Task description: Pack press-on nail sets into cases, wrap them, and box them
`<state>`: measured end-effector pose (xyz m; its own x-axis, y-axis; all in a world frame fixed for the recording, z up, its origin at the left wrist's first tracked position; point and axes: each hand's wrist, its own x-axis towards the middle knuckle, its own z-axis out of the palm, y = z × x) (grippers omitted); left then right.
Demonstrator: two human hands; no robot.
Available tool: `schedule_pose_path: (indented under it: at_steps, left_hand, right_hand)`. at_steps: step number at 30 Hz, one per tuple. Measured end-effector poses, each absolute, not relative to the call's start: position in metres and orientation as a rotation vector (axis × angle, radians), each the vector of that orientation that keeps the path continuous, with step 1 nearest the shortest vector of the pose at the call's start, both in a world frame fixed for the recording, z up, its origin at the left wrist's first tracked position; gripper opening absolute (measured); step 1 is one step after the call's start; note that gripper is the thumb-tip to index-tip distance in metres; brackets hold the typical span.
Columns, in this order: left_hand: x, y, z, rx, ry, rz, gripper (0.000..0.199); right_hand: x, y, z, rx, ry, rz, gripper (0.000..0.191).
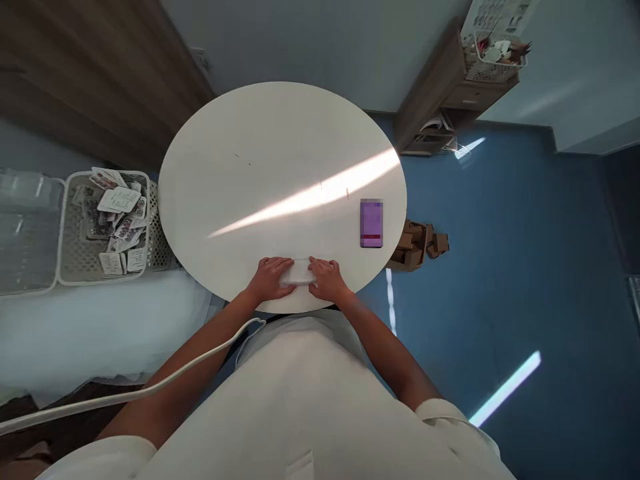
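White table (280,140): pale oblong item (301,272) (ends covered) in 2 hands (271,277) (328,280).

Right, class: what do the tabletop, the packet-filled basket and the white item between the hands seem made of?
Tabletop: probably laminate or painted board; smooth, pale, evenly coloured.
Basket: likely moulded plastic; white, with regular perforations.
White item: perhaps plastic or paper; pale and smooth-looking, but small and partly covered, so uncertain.

The white table (280,147) carries a white packet (301,272) by its near edge and a purple, red-banded phone (371,217) towards its right, with a white, lattice-patterned basket (158,245) left of it, brown boxes (411,250) and blue floor (500,233) right.
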<state>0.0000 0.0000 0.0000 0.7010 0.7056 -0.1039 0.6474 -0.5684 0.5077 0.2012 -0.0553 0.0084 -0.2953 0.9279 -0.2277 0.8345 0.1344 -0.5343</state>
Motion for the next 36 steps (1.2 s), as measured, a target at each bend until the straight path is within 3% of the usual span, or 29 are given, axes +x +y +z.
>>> schedule_pose_path:
  at_steps: [7,17,36]
  left_hand:
    - [-0.008,-0.009,0.004,2.281,1.037,0.062,0.055]
    - [-0.026,-0.033,0.004,2.302,1.085,0.055,0.042]
    - [-0.051,0.006,-0.01,1.856,1.405,0.104,0.029]
  right_hand:
    - [0.192,-0.068,0.014,-1.824,-2.213,0.965,0.042]
    - [0.183,-0.08,0.031,-1.833,-2.107,1.114,0.028]
    - [0.179,-0.043,-0.002,-1.934,-1.606,1.108,0.037]
